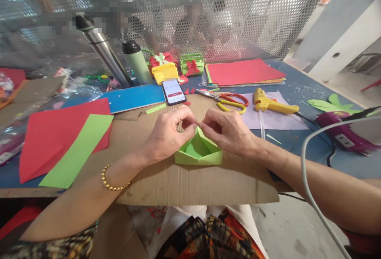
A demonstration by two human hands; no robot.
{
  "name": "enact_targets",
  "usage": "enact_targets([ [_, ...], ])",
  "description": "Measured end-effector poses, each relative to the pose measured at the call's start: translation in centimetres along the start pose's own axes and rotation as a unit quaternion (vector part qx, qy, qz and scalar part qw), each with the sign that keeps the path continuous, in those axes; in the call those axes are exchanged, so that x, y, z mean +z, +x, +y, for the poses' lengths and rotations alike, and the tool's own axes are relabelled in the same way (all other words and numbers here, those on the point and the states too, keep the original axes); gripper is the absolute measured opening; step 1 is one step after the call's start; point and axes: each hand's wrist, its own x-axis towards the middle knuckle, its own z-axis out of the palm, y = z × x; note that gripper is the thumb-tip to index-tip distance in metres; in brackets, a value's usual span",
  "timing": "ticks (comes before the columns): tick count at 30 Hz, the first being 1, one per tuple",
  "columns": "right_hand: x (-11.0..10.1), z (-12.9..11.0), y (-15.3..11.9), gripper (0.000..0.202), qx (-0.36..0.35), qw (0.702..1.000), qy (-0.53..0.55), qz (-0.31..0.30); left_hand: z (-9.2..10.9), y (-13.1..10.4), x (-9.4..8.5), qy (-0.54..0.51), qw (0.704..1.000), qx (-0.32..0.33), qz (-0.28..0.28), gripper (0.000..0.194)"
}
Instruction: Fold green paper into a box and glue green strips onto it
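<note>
A light green folded paper box rests on the cardboard sheet in front of me, its inside facing up. My left hand pinches the far edge of the box between thumb and forefinger. Close beside it, my right hand pinches the same far edge, thumb and finger pressed together. The fingertips of both hands nearly meet over the peak of the paper, and they hide part of that edge and the far corners.
Scissors and a yellow glue gun lie beyond my right hand. A phone, paper baskets and two bottles stand farther back. Red paper and a green strip lie left. A pale cable crosses my right forearm.
</note>
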Motion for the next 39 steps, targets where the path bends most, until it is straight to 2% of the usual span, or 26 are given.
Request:
enact_targets([
  [4,-0.4,0.5,0.5,0.028,0.008,0.998,0.061,0.0,-0.3,0.4,-0.6,-0.014,0.999,-0.033,0.004,0.008],
  [8,-0.5,1.2,0.8,0.034,0.05,0.993,0.109,-0.003,-0.6,0.6,-1.1,-0.015,0.999,-0.05,0.013,0.009],
  [14,-0.5,1.3,0.6,0.039,0.095,0.984,0.148,-0.016,-0.1,0.2,-1.3,-0.034,0.997,-0.033,-0.066,0.028],
  [17,-0.5,1.3,0.6,0.042,0.092,0.984,0.152,-0.022,0.1,-0.1,-1.2,-0.021,0.996,-0.033,-0.078,0.034],
  [22,-0.3,1.3,0.5,0.046,0.087,0.986,0.144,-0.019,0.0,-0.1,-0.6,-0.078,0.995,-0.034,-0.056,0.018],
  [27,-0.1,1.0,0.4,0.046,0.065,0.988,0.136,-0.029,-0.1,-0.3,-0.3,-0.048,0.998,-0.027,-0.039,0.012],
  [31,-0.1,0.7,0.3,0.041,0.043,0.992,0.114,-0.032,-0.2,-0.7,-0.2,0.036,0.999,0.023,-0.019,0.012],
  [34,-0.2,0.4,0.2,0.036,0.029,0.993,0.108,-0.039,-0.1,-0.7,-0.3,0.099,0.991,0.082,-0.032,0.018],
  [36,-0.3,0.3,0.1,0.033,0.023,0.993,0.108,-0.041,0.0,-0.6,-0.5,0.106,0.988,0.099,-0.046,0.02],
  [39,-0.3,0.3,0.2,0.03,0.03,0.992,0.113,-0.05,-0.6,-0.1,-1.0,0.066,0.996,0.057,-0.032,0.019],
])
